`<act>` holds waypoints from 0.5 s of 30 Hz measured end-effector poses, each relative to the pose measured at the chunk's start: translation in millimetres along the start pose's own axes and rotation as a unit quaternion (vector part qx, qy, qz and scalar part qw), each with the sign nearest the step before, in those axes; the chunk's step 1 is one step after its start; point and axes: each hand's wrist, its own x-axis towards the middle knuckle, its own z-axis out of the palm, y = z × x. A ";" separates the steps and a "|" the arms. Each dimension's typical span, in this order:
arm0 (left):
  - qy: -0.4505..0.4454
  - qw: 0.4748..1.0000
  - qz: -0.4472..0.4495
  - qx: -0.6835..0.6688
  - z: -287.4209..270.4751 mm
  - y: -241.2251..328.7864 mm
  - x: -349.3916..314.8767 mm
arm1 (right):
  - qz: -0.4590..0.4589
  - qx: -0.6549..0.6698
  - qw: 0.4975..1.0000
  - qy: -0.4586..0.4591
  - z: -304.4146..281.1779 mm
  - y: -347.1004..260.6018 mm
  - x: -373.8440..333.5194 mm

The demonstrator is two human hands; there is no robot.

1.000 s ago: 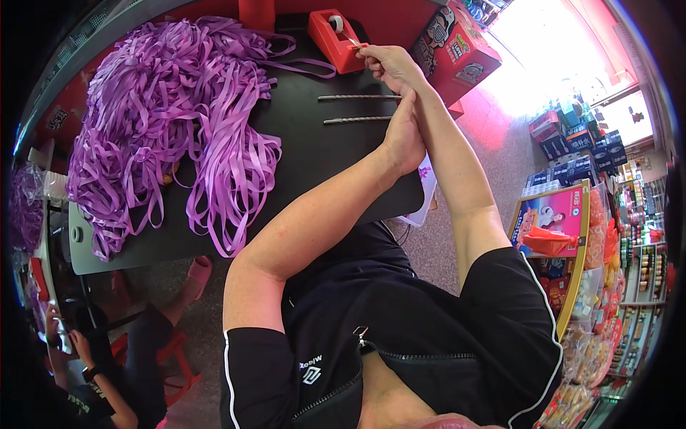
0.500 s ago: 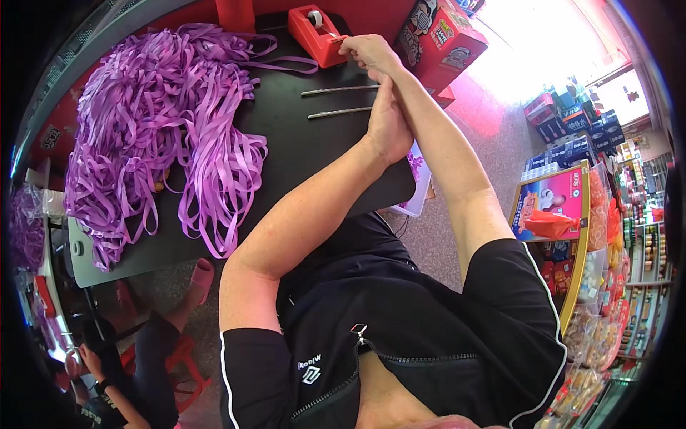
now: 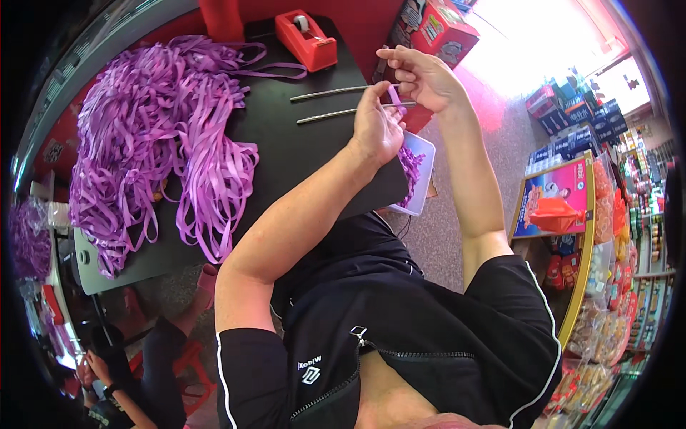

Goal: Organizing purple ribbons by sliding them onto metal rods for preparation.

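A short loop of purple ribbon [image 3: 395, 99] stands between my hands at the table's right edge. My left hand [image 3: 379, 127] is closed on its lower part, thumb upward. Just to the right and a little farther off, my right hand [image 3: 427, 80] has its fingers curled and pressed together, the index finger reaching left; whatever is at its fingertips is too small to make out. Two thin twisted metal rods [image 3: 325, 94] lie side by side across the table and run under my hands. Beyond them sits a red tape dispenser [image 3: 321, 53] with a roll of clear tape.
A big heap of purple ribbon [image 3: 153, 136] covers the left of the black table [image 3: 300, 164]. Below its right edge, a white bin [image 3: 421, 196] holds purple pieces. Red boxes [image 3: 446, 32] stand at the far right. Another person [image 3: 128, 386] sits at lower left.
My right hand has come away from the tape dispenser, moving right and nearer. My left hand has turned, and the ribbon loop now shows between the hands.
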 end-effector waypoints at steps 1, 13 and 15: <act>0.002 1.000 0.001 -0.002 2.7 -0.9 -0.8 | -0.001 0.003 1.000 0.011 -6.0 3.5 -10.5; -0.010 0.999 0.016 0.037 -7.0 -7.2 4.1 | -0.093 0.061 0.987 0.116 -11.2 60.6 -60.6; -0.003 0.999 0.008 0.049 -10.7 -7.5 6.0 | -0.097 0.038 0.989 0.105 -11.8 62.3 -64.6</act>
